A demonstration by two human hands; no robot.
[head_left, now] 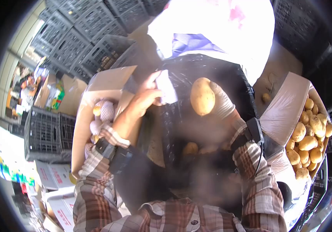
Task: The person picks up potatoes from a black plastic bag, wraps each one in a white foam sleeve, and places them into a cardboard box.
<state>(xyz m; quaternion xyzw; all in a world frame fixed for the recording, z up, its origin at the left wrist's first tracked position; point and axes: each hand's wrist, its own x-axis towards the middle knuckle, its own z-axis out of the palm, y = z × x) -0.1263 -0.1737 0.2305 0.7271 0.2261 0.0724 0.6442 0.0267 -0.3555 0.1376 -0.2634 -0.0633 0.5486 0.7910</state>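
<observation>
My right hand, in a whitish glove, grips a large yellow potato held upright above a black plastic-covered surface. To its left, my bare left hand is closed on a pale foam net sleeve, washed out by the light. The sleeve and the potato are apart. Beside my left forearm stands a cardboard box with several potatoes in foam nets. Below my hands, another potato lies in shadow, partly hidden by haze.
At the right, an open plastic-lined carton holds many bare potatoes. Black crates are stacked at the back left. A bright white sack stands ahead. Printed cartons lie at lower left. A person is far left.
</observation>
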